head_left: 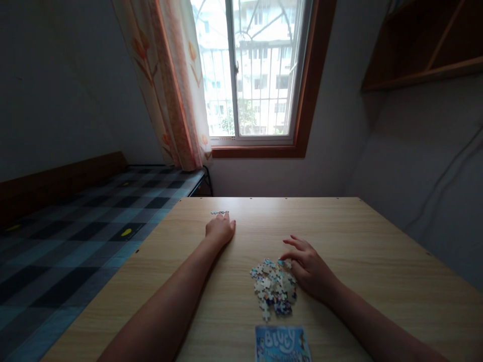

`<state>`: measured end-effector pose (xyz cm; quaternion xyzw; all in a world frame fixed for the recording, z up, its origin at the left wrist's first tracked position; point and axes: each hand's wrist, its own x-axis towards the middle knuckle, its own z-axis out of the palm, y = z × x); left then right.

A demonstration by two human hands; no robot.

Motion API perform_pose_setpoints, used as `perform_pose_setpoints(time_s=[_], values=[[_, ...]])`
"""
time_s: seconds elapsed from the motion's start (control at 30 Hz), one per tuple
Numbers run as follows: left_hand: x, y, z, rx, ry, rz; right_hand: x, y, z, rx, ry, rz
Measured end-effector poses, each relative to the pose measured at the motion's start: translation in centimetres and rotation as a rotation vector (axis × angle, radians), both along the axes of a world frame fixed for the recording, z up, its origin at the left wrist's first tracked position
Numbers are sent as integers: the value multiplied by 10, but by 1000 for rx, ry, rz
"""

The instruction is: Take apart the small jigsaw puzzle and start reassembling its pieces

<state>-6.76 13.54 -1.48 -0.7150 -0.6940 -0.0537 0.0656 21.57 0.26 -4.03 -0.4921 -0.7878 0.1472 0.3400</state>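
Head view: a light touch suits the left hand (220,230), grip unclear, at bluish cardboard pieces (220,212), and the loosely spread right hand (306,261) by the multicoloured jigsaw heap (272,287).

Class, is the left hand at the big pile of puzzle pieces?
No, the left hand is at the small row of pieces near the far table edge.

Your daylight enters through the bright white-framed sliding window (260,70), its outdoor view washed pale; the surrounding walls sink into dimness, while a soft sheen lightens the far edge of the pale wood-grain tabletop (271,211).
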Motion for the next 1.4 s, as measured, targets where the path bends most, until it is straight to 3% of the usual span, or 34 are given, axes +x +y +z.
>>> perform_pose_setpoints(time_s=[0.37,0.57,0.7,0.9,1.4], values=[[-2,2,-1,19,-41,3,-1,0,0,-2,23,-2],[-40,6,8,113,-58,172,1,0,-1,-15,14,-10],[-57,11,2,96,-68,237,1,0,-1,-17,26,5],[-54,16,-9,66,-43,184,0,0,-2,-16,42,0],[-49,12,-2,70,-59,203,2,2,-2,-26,13,-4]])
